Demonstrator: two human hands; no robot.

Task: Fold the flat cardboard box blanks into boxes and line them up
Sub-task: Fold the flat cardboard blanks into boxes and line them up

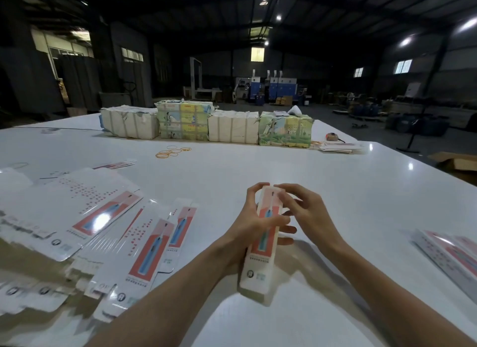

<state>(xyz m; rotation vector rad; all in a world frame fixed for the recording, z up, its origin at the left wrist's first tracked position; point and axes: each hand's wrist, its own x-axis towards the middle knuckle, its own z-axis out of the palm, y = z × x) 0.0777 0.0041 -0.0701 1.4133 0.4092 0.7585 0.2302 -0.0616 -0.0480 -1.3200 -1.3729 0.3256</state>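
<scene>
A long narrow white box [258, 266] with a red and blue print is held above the white table [322, 181], its far end pointing away from me. My left hand [247, 225] grips it round the middle, thumb across the printed face. My right hand [307, 209] curls its fingers over the far end of the box. A spread of flat box blanks [85, 217] with the same print lies at the left, overlapping one another. More blanks [454, 256] lie at the right edge.
Wrapped bundles of printed stock [206, 124] stand in a row at the table's far side. Yellow rubber bands [173, 151] lie in front of them. A tape measure [331, 136] and some flat sheets [335, 147] sit far right. The dark hall lies beyond.
</scene>
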